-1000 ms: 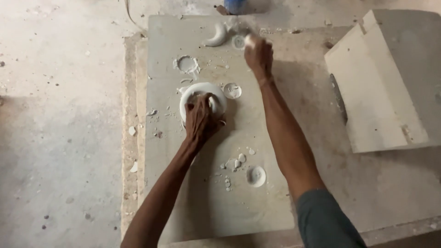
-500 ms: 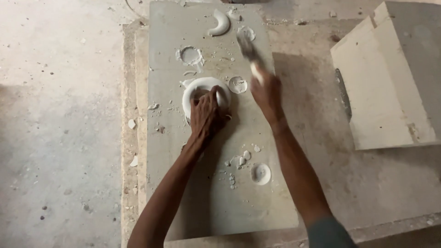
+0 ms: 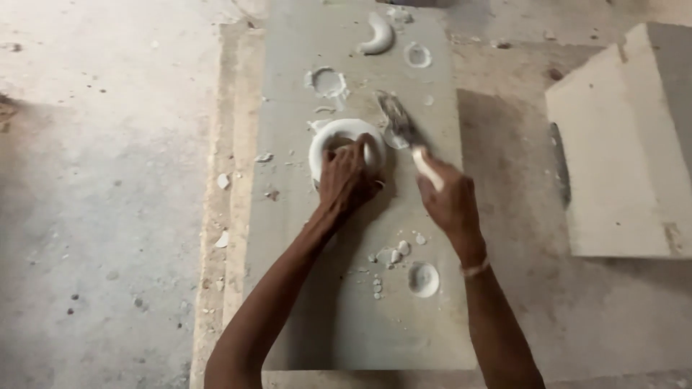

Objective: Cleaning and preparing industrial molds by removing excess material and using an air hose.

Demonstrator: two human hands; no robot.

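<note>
dusty concrete floor [image 3: 108, 180] surrounds a long grey slab [image 3: 346, 317] where a person works with both bare hands, seen from above. the left hand [image 3: 348, 180] presses flat on a white ring [image 3: 326, 140] lying near the middle of the slab, fingers spread over the ring's near side and its hollow. the right hand [image 3: 448, 198] is closed around the pale handle of a brush [image 3: 404, 133], whose dark bristles point up the slab and sit just beside the ring's right edge. white chips [image 3: 393, 253] lie scattered below the hands, next to a small round disc [image 3: 423, 279]. further up the slab are a curved white piece [image 3: 378, 36], a round white mark [image 3: 417, 55] and a ring-shaped residue [image 3: 326, 83]. more crumbs [image 3: 223, 180] dot the slab's left edge. a pale block [image 3: 620, 166] rests on the floor to the right, well apart from the hands
</note>
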